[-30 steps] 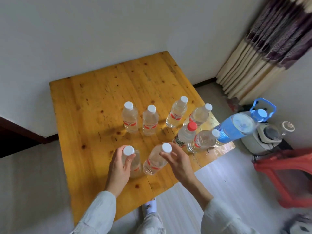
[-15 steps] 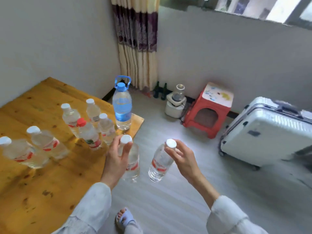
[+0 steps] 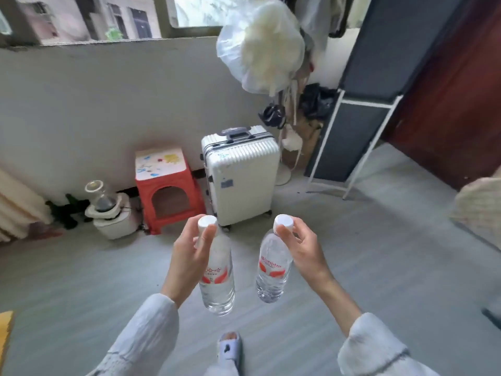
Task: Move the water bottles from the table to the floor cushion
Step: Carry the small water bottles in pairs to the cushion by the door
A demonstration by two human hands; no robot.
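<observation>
My left hand (image 3: 187, 260) grips one clear water bottle (image 3: 217, 278) by its neck, just under the white cap. My right hand (image 3: 303, 249) pinches a second clear water bottle (image 3: 272, 270) at its white cap. Both bottles have red labels and hang upright in the air above the grey floor. A pale woven cushion (image 3: 479, 210) shows at the right edge of the view, on the floor. Only a yellow corner of the table (image 3: 5, 329) is visible at the far left.
A white suitcase (image 3: 241, 172) and a red plastic stool (image 3: 166, 191) stand against the wall ahead. A small appliance (image 3: 111, 213) sits left of the stool. A dark fabric rack (image 3: 355, 126) stands at the right. My slippered foot (image 3: 230, 348) is below the bottles.
The view has swung right, away from the table and its remaining bottles. Both hands carried their bottles off the table and now hold them over the open floor.
</observation>
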